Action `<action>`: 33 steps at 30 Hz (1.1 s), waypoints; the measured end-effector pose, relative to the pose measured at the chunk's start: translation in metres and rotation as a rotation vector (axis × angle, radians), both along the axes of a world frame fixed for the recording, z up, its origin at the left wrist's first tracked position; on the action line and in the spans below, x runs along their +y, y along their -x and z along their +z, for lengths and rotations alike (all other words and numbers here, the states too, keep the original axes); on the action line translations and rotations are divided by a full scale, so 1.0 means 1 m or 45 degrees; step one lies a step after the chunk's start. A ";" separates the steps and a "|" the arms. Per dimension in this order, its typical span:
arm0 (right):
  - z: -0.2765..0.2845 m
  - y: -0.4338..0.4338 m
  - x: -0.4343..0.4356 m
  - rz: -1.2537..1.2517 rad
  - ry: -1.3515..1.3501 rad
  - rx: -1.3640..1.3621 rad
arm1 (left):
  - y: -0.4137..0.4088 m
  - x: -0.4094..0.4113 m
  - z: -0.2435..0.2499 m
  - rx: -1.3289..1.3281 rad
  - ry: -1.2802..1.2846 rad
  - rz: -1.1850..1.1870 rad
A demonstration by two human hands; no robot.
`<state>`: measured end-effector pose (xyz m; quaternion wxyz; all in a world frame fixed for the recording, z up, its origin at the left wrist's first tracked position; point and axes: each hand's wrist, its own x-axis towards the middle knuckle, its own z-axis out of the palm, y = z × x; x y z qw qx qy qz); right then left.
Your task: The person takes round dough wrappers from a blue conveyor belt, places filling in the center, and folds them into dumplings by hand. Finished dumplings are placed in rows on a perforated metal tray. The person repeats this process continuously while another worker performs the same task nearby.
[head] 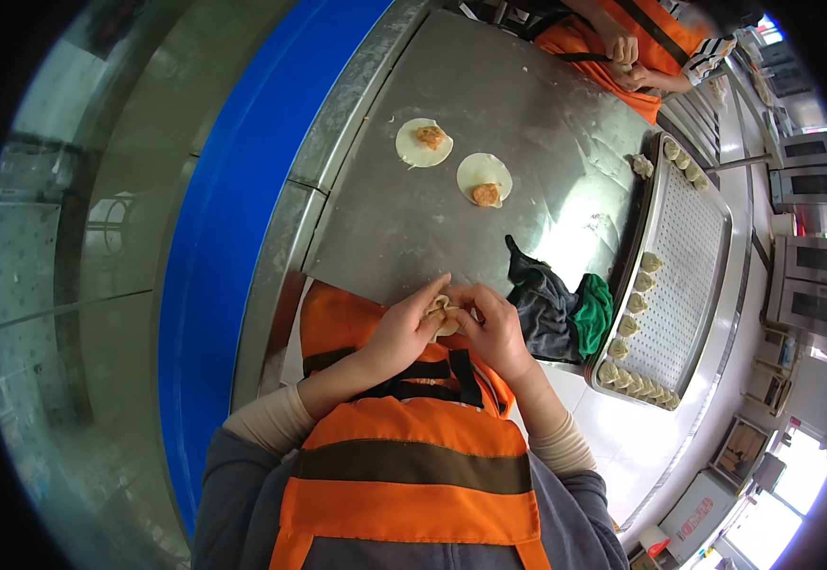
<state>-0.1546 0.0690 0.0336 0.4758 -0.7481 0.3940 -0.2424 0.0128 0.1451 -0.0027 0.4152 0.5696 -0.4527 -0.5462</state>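
Note:
Both of my hands meet over the near edge of a stainless steel table, around one partly gathered dumpling. My left hand supports it from the left, thumb against the dough. On the other side, the thumb and fingertips of my right hand pinch its rim. My fingers hide part of the dough, and its filling cannot be made out. Farther up the table lie two round dough wrappers, a left one and a right one, each topped with a lump of orange-brown filling.
Beside my right hand lie a dark grey cloth and a green cloth. A perforated metal tray on the right holds several pleated dumplings along its edges. A co-worker's hands hold something small at the far end. A blue panel borders the left.

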 end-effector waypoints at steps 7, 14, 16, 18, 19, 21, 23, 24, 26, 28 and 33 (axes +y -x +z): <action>-0.015 0.010 -0.012 0.163 0.491 0.068 | -0.005 -0.004 -0.008 0.505 -0.360 0.057; -0.013 0.008 -0.012 0.177 0.391 0.024 | -0.005 -0.007 -0.005 0.394 -0.439 -0.052; -0.001 0.009 -0.011 0.253 0.572 0.089 | -0.008 -0.006 -0.002 0.403 -0.468 -0.098; 0.001 0.000 -0.006 0.169 0.280 0.016 | -0.007 -0.005 -0.006 0.229 -0.204 -0.120; 0.002 -0.002 -0.004 0.123 0.135 -0.015 | -0.003 -0.005 -0.014 0.050 0.074 -0.115; -0.012 0.006 -0.007 0.108 0.292 0.018 | -0.001 -0.007 -0.013 0.110 0.058 -0.096; -0.016 0.008 -0.011 0.131 0.421 0.043 | -0.009 -0.010 0.006 0.571 -0.537 -0.055; -0.014 0.010 -0.010 0.158 0.465 0.067 | -0.010 -0.007 0.004 0.577 -0.526 -0.057; -0.008 0.007 -0.007 0.165 0.404 0.065 | -0.010 -0.003 -0.002 0.587 -0.504 -0.063; -0.001 0.000 -0.002 0.119 0.193 0.023 | -0.007 -0.003 0.001 0.436 -0.393 -0.082; -0.009 0.003 -0.006 0.262 0.518 0.014 | -0.013 -0.007 0.002 0.413 -0.472 -0.183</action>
